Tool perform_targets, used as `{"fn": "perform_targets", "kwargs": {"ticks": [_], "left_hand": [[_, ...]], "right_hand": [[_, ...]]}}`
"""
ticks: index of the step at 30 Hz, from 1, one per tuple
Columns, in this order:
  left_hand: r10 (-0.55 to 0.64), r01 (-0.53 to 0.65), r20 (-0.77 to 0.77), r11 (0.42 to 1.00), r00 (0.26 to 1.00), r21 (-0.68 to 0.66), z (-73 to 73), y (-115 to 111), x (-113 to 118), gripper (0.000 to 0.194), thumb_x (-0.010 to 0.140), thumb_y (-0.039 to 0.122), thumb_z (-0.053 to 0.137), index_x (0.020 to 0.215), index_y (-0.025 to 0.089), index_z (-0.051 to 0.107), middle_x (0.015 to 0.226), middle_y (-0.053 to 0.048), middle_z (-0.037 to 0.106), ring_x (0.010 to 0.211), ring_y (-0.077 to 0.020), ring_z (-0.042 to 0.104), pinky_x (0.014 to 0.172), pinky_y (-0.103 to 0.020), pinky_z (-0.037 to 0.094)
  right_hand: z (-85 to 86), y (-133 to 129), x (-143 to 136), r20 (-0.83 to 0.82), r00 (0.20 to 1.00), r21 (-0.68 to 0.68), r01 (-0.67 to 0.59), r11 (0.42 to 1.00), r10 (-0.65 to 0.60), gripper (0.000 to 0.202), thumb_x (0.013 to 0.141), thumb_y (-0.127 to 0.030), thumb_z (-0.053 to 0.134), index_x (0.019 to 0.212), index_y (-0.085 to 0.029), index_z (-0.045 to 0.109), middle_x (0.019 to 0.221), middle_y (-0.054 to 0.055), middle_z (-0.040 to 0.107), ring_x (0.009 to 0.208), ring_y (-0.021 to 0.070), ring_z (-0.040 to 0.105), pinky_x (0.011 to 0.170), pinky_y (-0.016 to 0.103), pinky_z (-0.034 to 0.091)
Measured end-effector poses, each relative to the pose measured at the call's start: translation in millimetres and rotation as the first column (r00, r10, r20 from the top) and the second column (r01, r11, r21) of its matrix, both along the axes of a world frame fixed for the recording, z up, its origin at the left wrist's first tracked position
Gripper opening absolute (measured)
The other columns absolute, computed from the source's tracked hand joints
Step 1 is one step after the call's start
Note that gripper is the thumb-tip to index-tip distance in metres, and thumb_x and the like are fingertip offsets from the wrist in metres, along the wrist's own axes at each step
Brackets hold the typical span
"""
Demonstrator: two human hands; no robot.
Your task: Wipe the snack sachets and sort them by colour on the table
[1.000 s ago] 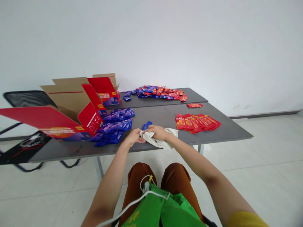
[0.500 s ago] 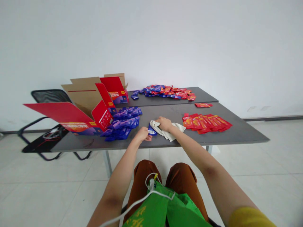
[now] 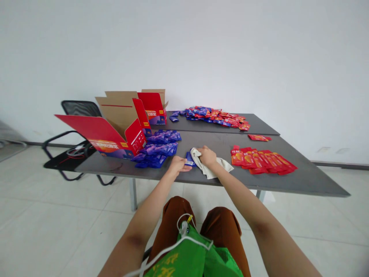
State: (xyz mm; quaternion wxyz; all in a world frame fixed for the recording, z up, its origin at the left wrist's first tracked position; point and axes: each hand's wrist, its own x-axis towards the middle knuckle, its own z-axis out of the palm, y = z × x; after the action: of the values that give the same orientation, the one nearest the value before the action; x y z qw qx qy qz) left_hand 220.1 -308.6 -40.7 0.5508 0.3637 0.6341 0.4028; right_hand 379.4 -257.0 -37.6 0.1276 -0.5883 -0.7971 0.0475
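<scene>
My left hand [image 3: 178, 164] is closed on the near-left end of a blue pouch [image 3: 189, 159], which lies low over the table's front part. Bunched under my right hand [image 3: 207, 155] is a cream cloth [image 3: 213, 173], its fingers closed round it. The cloth meets the pouch's right side and hides part of it. To the left, several blue pouches [image 3: 161, 149] lie in overlapping rows. On the right is a fanned row of red pouches [image 3: 263, 161].
Open red cartons [image 3: 115, 140] stand at the table's left, another carton [image 3: 155, 111] behind them. A mixed heap of red and blue pouches [image 3: 216, 116] lies at the back. One red pouch [image 3: 259, 137] lies apart. A black chair [image 3: 80, 107] stands left of the grey table [image 3: 314, 181].
The view has turned slightly, so the table's things appear shifted to the right. My left hand keeps the blue pouch and my right hand stays on the cloth beside it.
</scene>
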Motion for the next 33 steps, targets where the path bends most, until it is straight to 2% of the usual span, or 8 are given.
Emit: {"fn": "perform_targets", "kwargs": {"ticks": [4,7,9,11,13,18,26,33], "left_hand": [[-0.091,0.107,-0.135,0.987,0.987,0.118,11.0,-21.1,-15.8,0.01,0.084,0.015,0.058,0.08,0.008,0.064,0.061,-0.007,0.067,0.058,-0.0174,0.068,0.062,-0.027,0.055],[-0.048,0.22,-0.487,0.927,0.872,0.303,39.3,-39.9,-39.8,0.017,0.084,0.023,0.057,0.083,0.011,0.069,0.076,-0.009,0.072,0.064,-0.0188,0.069,0.063,-0.027,0.053],[0.162,0.223,-0.738,0.891,0.656,0.395,66.4,-49.8,-55.9,0.022,0.085,0.028,0.054,0.09,0.015,0.071,0.085,-0.01,0.073,0.073,-0.0218,0.069,0.069,-0.031,0.052],[0.361,0.184,-0.873,0.882,0.328,0.434,93.4,-53.8,-69.4,0.027,0.087,0.03,0.049,0.096,0.017,0.071,0.091,-0.013,0.072,0.087,-0.0274,0.067,0.076,-0.038,0.05],[0.398,0.151,-0.915,0.903,0.065,0.403,113.8,-49.9,-80.3,0.032,0.09,0.023,0.041,0.095,0.013,0.071,0.089,-0.016,0.071,0.09,-0.03,0.065,0.078,-0.043,0.048],[0.379,0.343,-0.883,0.897,-0.278,0.277,115.8,-21.5,-102.3,0.039,0.086,0.005,0.03,0.088,0.008,0.069,0.081,-0.015,0.068,0.083,-0.024,0.065,0.097,-0.049,0.035],[0.336,0.74,-0.907,0.671,-0.254,0.041,57.9,-13.9,-130.8,0.035,0.088,0.015,0.038,0.108,0.016,0.067,0.105,-0.015,0.068,0.097,-0.0253,0.062,0.089,-0.039,0.044],[0.21,0.626,-0.97,0.775,-0.122,0.089,61.9,0.6,-147.0,0.039,0.088,0.039,0.041,0.109,0.02,0.068,0.107,-0.008,0.07,0.1,-0.0259,0.063,0.081,-0.034,0.046]], "right_hand": [[-1.1,4.5,-3.7,0.043,0.988,0.038,0.149,0.988,-0.15,0.043,0.092,-0.02,0.038,0.125,-0.038,0.058,0.113,0.005,0.059,0.096,0.018,0.059,0.079,0.026,0.043],[-4.3,3.8,0.4,0.03,0.987,0.074,0.154,0.985,-0.157,0.041,0.093,-0.021,0.038,0.124,-0.039,0.059,0.109,0.005,0.059,0.095,0.0181,0.059,0.077,0.026,0.043],[-6.2,2.5,4.9,0.021,0.985,0.086,0.169,0.982,-0.171,0.042,0.092,-0.021,0.039,0.124,-0.039,0.058,0.108,0.005,0.058,0.095,0.018,0.059,0.075,0.025,0.043],[-7.6,1.1,9.4,0.017,0.98,0.088,0.196,0.977,-0.198,0.045,0.09,-0.019,0.04,0.126,-0.039,0.057,0.109,0.005,0.058,0.095,0.0179,0.058,0.074,0.025,0.043],[-8.8,-0.2,13.1,0.017,0.975,0.086,0.22,0.972,-0.222,0.047,0.089,-0.016,0.04,0.128,-0.039,0.056,0.111,0.006,0.057,0.097,0.018,0.058,0.075,0.025,0.042],[-10.8,-2.0,16.3,0.005,0.965,0.087,0.261,0.961,-0.263,0.047,0.088,-0.015,0.04,0.126,-0.037,0.057,0.109,0.007,0.055,0.097,0.0188,0.056,0.075,0.025,0.042],[-10.4,-1.9,15.7,0.0,0.965,0.09,0.26,0.961,-0.261,0.044,0.092,-0.017,0.035,0.124,-0.037,0.059,0.108,0.007,0.054,0.094,0.0178,0.055,0.076,0.026,0.042],[-9.1,-0.9,16.0,0.008,0.965,0.043,0.26,0.965,-0.261,0.046,0.093,-0.016,0.035,0.13,-0.037,0.054,0.115,0.008,0.052,0.099,0.0183,0.054,0.08,0.026,0.042]]}}
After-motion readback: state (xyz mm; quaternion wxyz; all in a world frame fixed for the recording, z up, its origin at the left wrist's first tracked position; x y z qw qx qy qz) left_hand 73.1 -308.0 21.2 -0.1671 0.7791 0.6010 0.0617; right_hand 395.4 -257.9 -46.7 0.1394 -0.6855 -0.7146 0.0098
